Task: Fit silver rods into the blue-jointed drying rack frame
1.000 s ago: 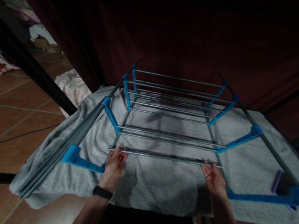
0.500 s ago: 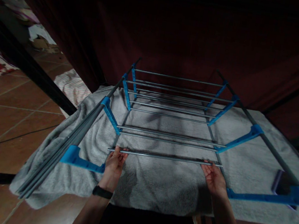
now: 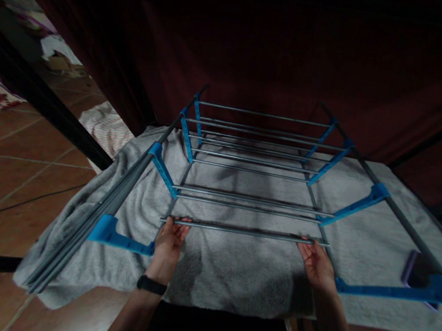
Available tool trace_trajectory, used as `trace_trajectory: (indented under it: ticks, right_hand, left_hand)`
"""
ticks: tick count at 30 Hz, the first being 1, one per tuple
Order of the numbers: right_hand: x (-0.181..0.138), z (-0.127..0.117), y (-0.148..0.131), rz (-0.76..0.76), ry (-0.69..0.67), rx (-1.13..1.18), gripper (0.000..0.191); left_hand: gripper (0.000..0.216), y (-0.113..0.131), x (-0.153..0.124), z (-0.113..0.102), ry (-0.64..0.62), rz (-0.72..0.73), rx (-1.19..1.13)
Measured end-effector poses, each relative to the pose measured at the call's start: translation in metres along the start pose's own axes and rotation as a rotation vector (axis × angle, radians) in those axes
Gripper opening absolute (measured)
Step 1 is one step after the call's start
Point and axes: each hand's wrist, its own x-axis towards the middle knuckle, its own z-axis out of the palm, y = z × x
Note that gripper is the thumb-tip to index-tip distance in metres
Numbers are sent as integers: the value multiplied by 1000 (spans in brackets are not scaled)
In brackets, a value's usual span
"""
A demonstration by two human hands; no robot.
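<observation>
A thin grey metal rod (image 3: 242, 231) lies crosswise at the near end of a rack frame, held at both ends. My left hand (image 3: 169, 240) is closed on its left end, thumb over the rod. Toward its right end, my right hand (image 3: 316, 261) grips the same rod with fingers beneath. Around it stands the frame, with grey side tubes (image 3: 406, 221) and blue plastic brackets (image 3: 357, 206). Several more rods (image 3: 248, 209) span the brackets farther back. Near blue brackets (image 3: 124, 240) flank my wrists on both sides.
A grey blanket (image 3: 230, 276) covers the surface beneath the frame. Several loose grey tubes (image 3: 84, 228) rest at the left. A dark phone (image 3: 418, 270) lies at the right. Dark red panelling (image 3: 269, 57) stands behind. A black cable (image 3: 18, 205) crosses the tiled floor.
Almost nothing differs. Both hands keep hold of the rod, whose left end has risen very slightly with my left hand.
</observation>
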Motion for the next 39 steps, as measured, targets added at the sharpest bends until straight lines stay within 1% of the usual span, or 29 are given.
trace_trajectory:
  ticks: [5, 16, 21, 29, 39]
  right_hand:
    - [-2, 2, -1, -3, -3, 9, 26]
    - [-5, 5, -4, -16, -25, -8, 26]
    - [-6, 7, -4, -12, -12, -24, 31]
    - [-2, 4, -4, -7, -13, -9, 29]
    - [-1, 1, -2, -15, -34, -10, 28]
  left_hand:
    - [35, 0, 0, 0, 11, 9, -13]
    - [33, 0, -4, -1, -8, 33, -7]
    - [30, 0, -1, -3, -28, 29, 1]
    - [24, -2, 3, -10, -81, 22, 24]
    - [24, 0, 3, -7, -71, 1, 1]
